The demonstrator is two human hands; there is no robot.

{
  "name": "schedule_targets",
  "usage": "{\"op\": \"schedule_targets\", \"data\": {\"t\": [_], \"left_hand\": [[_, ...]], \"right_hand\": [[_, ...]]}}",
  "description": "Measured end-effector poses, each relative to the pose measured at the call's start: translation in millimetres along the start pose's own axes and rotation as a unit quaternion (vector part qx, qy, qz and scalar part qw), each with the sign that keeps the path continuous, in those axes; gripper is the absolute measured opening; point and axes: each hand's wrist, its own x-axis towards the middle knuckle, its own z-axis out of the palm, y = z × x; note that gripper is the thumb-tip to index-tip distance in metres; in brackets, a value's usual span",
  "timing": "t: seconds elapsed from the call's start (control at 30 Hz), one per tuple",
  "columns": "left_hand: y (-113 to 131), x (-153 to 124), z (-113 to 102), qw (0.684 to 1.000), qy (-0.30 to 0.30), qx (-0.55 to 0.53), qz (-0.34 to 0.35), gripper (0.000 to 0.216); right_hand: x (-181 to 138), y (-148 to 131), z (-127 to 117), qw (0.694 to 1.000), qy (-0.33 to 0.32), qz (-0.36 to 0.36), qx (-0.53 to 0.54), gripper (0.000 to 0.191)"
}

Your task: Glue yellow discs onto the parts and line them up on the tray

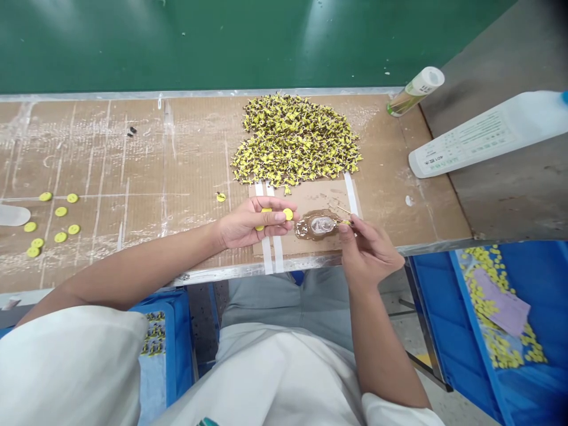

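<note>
My left hand is closed, with a small round yellow disc held at the fingertips and more yellow discs tucked along the fingers. Opposite it, my right hand pinches a tiny yellow-and-dark figure piece. That piece is at the right edge of a wet, clear glue puddle on a cardboard sheet. A thin wooden stick lies just above the puddle. Behind both hands rises a large heap of small yellow, black and white pieces.
A disc with a dark piece lies left of the heap, several yellow discs farther left. A white bottle and a small canister stand at right. Blue bins sit below the table edge.
</note>
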Motion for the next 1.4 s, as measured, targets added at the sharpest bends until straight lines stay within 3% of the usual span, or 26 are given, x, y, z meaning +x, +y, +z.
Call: {"op": "schedule_targets", "data": {"t": [0.37, 0.63, 0.73, 0.93, 1.17, 1.4], "left_hand": [[-1, 0, 0, 1.000, -0.011, -0.006, 0.010, 0.026], [-2, 1, 0, 1.000, 0.001, 0.001, 0.014, 0.027], [-2, 1, 0, 1.000, 0.006, 0.003, 0.013, 0.027], [-3, 1, 2, 1.000, -0.006, 0.000, 0.020, 0.028], [-4, 1, 2, 1.000, -0.015, -0.004, 0.015, 0.026], [-8, 0, 0, 1.000, -0.008, 0.005, 0.020, 0.028]], "right_hand": [[0, 9, -3, 0.996, -0.042, -0.070, -0.046, 0.028], [0, 7, -2, 0.997, -0.043, -0.054, -0.039, 0.026], [1, 1, -2, 0.999, -0.016, -0.022, 0.017, 0.028], [5, -27, 4, 0.974, 0.097, 0.145, 0.148, 0.023], [2, -73, 24, 0.976, 0.024, 0.162, 0.144, 0.022], [-1, -82, 43, 0.972, -0.004, 0.161, 0.172, 0.022]]}}
